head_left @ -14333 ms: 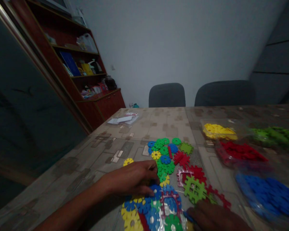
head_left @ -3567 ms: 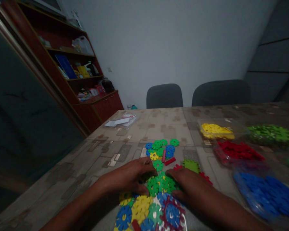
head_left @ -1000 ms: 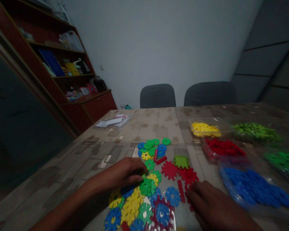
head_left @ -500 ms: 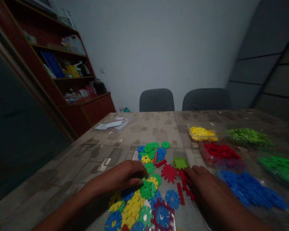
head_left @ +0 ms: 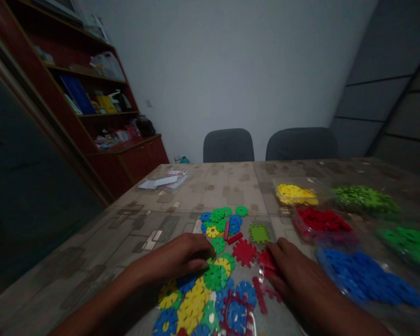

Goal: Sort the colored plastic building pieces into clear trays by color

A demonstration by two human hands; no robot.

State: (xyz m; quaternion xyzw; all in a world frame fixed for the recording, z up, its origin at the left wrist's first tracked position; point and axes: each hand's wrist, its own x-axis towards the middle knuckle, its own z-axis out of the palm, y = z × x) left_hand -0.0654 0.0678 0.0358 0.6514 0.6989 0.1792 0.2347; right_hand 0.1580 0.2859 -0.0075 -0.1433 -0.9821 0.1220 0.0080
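Note:
My left hand (head_left: 191, 252) rests at the left side of a pile of notched plastic discs, fingers loosely bent and thumb apart. Nearest to it are a green disc (head_left: 217, 244) and stacked green discs (head_left: 215, 276). My right hand (head_left: 290, 265) lies over red notched pieces (head_left: 266, 259) with fingers stretched and thumb apart; its fingertips touch them and partly hide them. Left of these lies a red toothed piece (head_left: 244, 252), with a lime green square piece (head_left: 259, 233) above it. A red strip (head_left: 259, 295) lies below my right hand.
Clear boxes at right hold yellow pieces (head_left: 296, 194), red pieces (head_left: 324, 220), blue pieces (head_left: 369, 276), lime pieces (head_left: 366, 198) and green pieces (head_left: 411, 243). Plastic packets (head_left: 166, 180) lie at the table's far left. Two grey chairs (head_left: 228, 145) stand behind the patterned table (head_left: 126, 233).
My right hand has shifted slightly on the red pieces. The red pieces and strip beside it have moved, and the lime green square has slid a little up and left. My left hand stays put.

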